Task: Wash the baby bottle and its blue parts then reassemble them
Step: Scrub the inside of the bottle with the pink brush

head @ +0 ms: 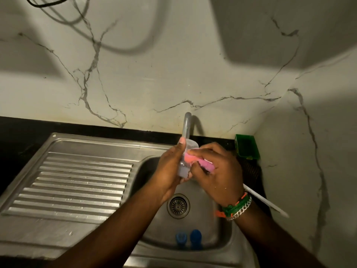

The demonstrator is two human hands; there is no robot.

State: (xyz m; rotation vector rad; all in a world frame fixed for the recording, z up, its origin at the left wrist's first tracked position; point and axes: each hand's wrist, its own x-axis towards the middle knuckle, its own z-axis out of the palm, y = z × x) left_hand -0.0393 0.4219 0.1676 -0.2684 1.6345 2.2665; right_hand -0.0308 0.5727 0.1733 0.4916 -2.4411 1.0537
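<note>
Pink sponge (194,163) pinched in the right hand (218,175), scrubbing the bottle (187,151) gripped by the left hand (170,171). Wet bottle could slip into the sink (222,236) onto the blue parts (188,236) below.

Dim, warm light (edges warped)

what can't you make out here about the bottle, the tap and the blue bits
Head view only:
- Baby bottle: mostly covered by the left hand and the pink sponge in the right hand; how clean it is cannot be told.
- Tap: running water too dim to tell.
- Blue parts in the sink: small and blurred, shapes unclear.
</note>
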